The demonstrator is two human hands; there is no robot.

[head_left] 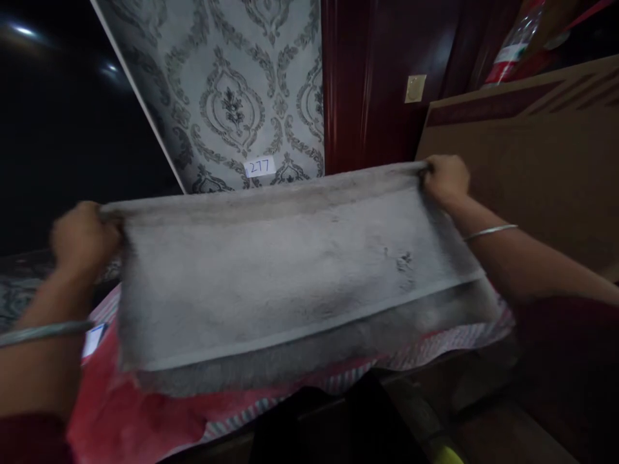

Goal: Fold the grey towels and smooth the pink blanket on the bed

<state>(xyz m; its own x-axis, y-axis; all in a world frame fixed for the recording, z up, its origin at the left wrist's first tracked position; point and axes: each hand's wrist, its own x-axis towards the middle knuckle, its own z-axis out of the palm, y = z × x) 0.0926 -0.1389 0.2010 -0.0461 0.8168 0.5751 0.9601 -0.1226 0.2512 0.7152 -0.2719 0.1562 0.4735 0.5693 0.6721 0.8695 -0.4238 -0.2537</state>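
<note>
A grey fabric cloth [271, 270] with dark smudges and a pale hem is stretched between my hands and hangs toward me. My left hand [84, 235] is closed around its upper left corner. At the upper right corner, my right hand [445, 179] grips the cloth in a fist, a little higher than the left. Beneath the cloth lies a red cloth [140, 412] with a striped edge. What supports the red cloth is mostly hidden.
Behind the cloth is patterned wallpaper [232, 96] with a paper label [260, 167] reading 277. A dark screen-like panel [72, 129] stands left. On the right are a large cardboard box [532, 167] and a plastic bottle [516, 48].
</note>
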